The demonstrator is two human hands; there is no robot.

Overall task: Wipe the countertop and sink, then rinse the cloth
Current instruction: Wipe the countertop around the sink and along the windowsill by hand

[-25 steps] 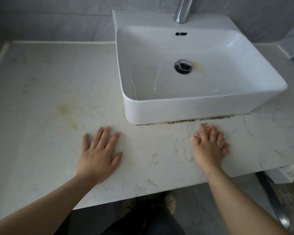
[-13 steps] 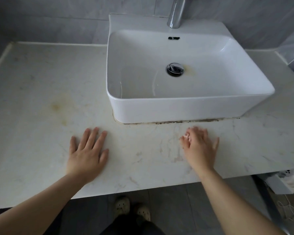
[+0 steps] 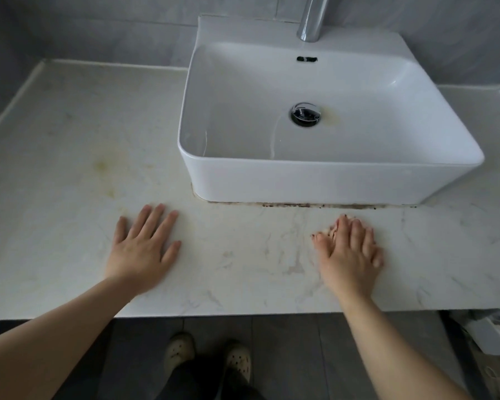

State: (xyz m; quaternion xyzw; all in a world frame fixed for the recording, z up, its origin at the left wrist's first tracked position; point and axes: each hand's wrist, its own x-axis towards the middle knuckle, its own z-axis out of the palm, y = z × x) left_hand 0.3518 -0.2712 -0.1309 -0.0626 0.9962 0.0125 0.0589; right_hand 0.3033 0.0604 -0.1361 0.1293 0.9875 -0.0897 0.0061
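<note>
Hands unmoved since a second ago: left hand, fingers spread, and right hand, fingers pressed together, flat on bench at 7 and 6 o'clock of sink; wiping apparently unstarted.

left hand: bare; nails short and plain as far as shows.
right hand: bare; small dark red marks at thumb and forefinger tips, maybe nail colour, too blurred to tell.
forearms: bare along all that shows.
trousers: dark, black or charcoal.
shoes: pair of pale cream clogs, rounded toes, uppers dotted with small dark holes; seen below the front edge of the counter.
</note>
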